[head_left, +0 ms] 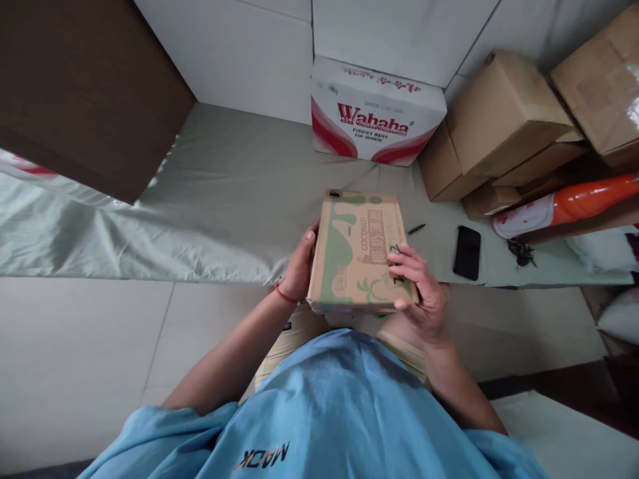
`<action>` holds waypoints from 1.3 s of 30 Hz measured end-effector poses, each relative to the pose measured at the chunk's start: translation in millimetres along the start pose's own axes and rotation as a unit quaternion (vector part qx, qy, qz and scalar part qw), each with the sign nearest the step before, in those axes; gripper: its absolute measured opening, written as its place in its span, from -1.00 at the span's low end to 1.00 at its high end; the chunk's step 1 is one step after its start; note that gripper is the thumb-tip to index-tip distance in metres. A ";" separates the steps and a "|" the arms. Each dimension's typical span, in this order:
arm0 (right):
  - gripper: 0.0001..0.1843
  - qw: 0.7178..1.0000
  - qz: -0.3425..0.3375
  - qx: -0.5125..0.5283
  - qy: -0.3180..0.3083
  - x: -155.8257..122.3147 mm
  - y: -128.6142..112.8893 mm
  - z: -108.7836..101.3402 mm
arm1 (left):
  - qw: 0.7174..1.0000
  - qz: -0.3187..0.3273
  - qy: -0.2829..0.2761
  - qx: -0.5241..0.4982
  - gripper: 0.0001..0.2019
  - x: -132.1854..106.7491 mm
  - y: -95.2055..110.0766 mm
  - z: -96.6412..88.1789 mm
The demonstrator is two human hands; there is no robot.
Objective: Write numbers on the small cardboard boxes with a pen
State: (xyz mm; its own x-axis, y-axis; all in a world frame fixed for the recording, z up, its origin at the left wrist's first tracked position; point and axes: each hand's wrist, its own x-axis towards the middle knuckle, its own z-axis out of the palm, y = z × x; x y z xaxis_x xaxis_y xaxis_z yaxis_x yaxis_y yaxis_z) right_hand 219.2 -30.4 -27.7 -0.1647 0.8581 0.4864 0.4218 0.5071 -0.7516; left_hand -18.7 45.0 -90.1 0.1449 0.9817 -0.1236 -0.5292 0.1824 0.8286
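A brown cardboard box [372, 249] with green print and the word COCONUT lies between my hands, at the near edge of the cloth-covered surface. Along its left side is my left hand [301, 267], thumb by the top edge; the other fingers are mostly hidden behind the box. My right hand [423, 293] grips the near right corner, its fingers laid over the top face across dark handwritten marks and its thumb by the near edge. A small dark item [334, 193] shows at the box's far left corner.
A white and red Wahaha carton [377, 113] stands against the wall. Brown cartons [506, 113] and an orange bottle [589, 203] are on the right. A black phone [467, 253], keys [522, 253] and a pen [416, 229] lie nearby. A large dark brown box [84, 86] fills the far left.
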 end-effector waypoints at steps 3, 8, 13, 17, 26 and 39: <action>-0.61 0.998 0.009 -0.018 -0.057 -7.3 9.1 -1.6 | 0.997 0.029 0.005 0.066 -0.34 -13.7 -2.5 -3.6; -0.54 0.994 0.097 0.037 0.035 -8.6 38.6 -23.4 | 0.939 0.214 0.028 0.267 -0.63 -38.6 18.0 4.5; -0.65 0.919 0.243 -0.310 0.000 36.9 98.7 -52.3 | 0.836 0.330 -0.099 0.427 -0.85 -54.7 55.5 39.0; -0.35 0.772 0.279 -0.505 -0.266 74.1 128.9 -51.6 | 0.736 0.300 -0.147 0.589 -0.65 -54.3 53.8 57.2; -0.61 0.658 0.245 -0.559 -0.441 110.8 132.5 -49.4 | 0.580 0.187 -0.255 0.750 0.18 -53.1 38.1 63.0; -0.75 0.950 0.222 0.216 -0.025 191.9 20.9 13.1 | 0.580 0.183 -0.254 0.752 0.18 -50.7 34.7 64.7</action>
State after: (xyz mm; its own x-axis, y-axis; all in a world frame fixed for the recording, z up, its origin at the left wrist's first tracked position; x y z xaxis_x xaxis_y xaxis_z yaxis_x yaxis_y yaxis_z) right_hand 184.7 145.9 44.1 -0.1026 0.9926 0.0642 0.0562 0.0703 -0.9959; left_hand 9.7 -1.9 -19.7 0.6831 0.7268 0.0711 0.6700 -0.6625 0.3349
